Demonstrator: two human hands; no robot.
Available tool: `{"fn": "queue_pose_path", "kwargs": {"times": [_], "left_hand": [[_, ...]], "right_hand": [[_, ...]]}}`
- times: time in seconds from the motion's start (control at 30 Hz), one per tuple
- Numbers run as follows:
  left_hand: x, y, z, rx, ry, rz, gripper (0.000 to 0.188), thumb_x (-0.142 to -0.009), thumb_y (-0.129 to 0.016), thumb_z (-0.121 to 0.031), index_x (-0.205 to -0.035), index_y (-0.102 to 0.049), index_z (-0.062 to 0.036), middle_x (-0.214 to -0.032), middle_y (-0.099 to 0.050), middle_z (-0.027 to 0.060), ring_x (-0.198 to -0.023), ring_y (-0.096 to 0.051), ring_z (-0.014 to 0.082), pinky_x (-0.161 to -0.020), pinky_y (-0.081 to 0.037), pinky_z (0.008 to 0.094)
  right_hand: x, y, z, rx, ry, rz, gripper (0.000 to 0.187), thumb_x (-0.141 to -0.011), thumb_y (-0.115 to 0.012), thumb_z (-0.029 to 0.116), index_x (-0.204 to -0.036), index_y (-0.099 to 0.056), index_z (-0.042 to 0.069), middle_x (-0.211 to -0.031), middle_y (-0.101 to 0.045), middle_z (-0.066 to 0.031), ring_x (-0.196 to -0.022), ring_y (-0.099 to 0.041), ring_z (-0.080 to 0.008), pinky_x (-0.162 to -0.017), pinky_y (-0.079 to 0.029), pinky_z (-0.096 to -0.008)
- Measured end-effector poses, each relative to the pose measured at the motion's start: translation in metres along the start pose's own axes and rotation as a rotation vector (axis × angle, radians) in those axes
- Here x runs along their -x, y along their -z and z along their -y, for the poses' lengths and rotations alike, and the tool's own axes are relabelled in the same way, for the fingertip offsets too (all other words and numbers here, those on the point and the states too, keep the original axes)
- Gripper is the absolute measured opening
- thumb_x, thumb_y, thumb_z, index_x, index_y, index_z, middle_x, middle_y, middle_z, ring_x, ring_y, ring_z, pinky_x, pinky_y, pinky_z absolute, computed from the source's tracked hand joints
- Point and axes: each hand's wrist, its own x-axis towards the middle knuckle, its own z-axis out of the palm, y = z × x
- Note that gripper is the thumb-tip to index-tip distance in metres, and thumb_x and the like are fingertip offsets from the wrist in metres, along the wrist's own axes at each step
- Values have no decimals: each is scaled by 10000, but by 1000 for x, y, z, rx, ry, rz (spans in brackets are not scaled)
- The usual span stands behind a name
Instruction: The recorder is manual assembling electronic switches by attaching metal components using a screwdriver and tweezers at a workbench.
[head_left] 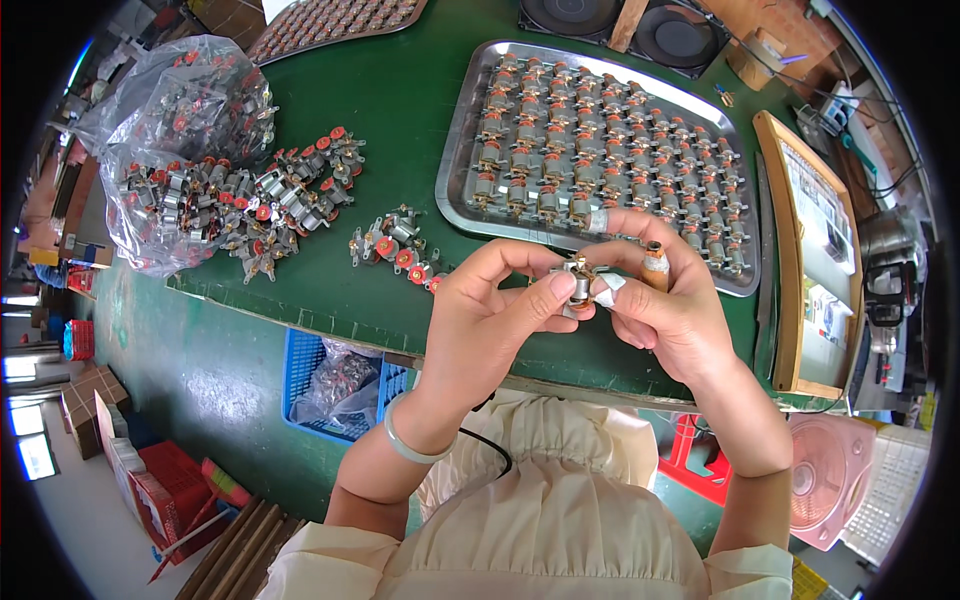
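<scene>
Green covers the workbench (400, 110) under my hands. Far to the left of my fingers, a clear plastic bag (165, 130) lies open, spilling a heap of small motor parts (250, 205) with red ends and grey metal bodies. Nearer, just left of my left fingertips, a smaller cluster of the same parts (395, 245) rests on the bench.

At the centre, my left hand (480, 320) is curled, thumb and forefinger pinched narrowly around one small motor part (578, 280), which I hold above the front edge of the bench. A pale bangle (410, 443) circles that wrist. My right hand (665, 305) meets it from the other side; its fingers, several wrapped in white tape, close on the same part, so both hands grip it together. A small brown-tipped tube (655, 265) stands upright just right of the part, tucked against my right fingers; I cannot tell exactly how it is held.

Beyond my fingers, a shiny metal tray (470, 130) holds neat rows of finished pieces. Right of my right hand, a wooden-framed board (810, 250) leans at the bench edge. Below my left wrist, a blue crate (310, 365) sits under the bench.
</scene>
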Motion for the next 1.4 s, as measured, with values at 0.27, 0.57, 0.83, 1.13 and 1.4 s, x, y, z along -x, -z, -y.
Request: {"fn": "queue_pose_path", "kwargs": {"times": [0.27, 0.57, 0.83, 1.13, 1.4], "left_hand": [[1, 2, 2, 19, 15, 37, 201, -807, -576, -55, -951, -493, 58, -905, -564, 104, -781, -603, 159, -670, -523, 240], [1, 3, 7, 9, -46, 75, 222, -782, -589, 1, -964, -479, 64, -967, -560, 146, -823, -592, 151, -684, -506, 235], [0, 6, 4, -1, 8, 91, 218, -792, -580, -11, -973, -474, 45, -900, -589, 137, -788, -606, 169, -658, -507, 238], [-3, 9, 4, -51, -18, 58, 319, -804, -558, -40, -1093, -449, 37, -899, -605, 174, -721, -627, 220, -618, -533, 265], [-2, 2, 8, 131, -3, -5, 343, -842, -523, -87, -1158, -438, 16, -977, -587, 157, -841, -612, 233, -691, -527, 280]], "right_hand": [[5, 4, -2, 166, 41, -16, 459, -758, -615, 12, -1156, -387, 23, -928, -562, -90, -622, -507, -43, -444, -372, -150], [9, 1, -8, 331, 194, -80, 434, -728, -615, -65, -1100, -400, -5, -913, -562, -98, -831, -564, -111, -724, -480, -213], [13, 0, 0, 449, 198, -121, 340, -762, -522, -93, -1075, -415, -15, -866, -577, -90, -826, -562, -100, -688, -458, -198], [32, 13, 21, 1012, 396, -101, 266, -773, -489, 165, -934, -499, -47, -621, -526, -57, -543, -446, -101, -497, -369, -241], [45, 3, -16, 236, 351, -164, 340, -694, -537, -89, -1022, -471, -33, -809, -585, -95, -701, -568, -125, -627, -477, -236]]}}
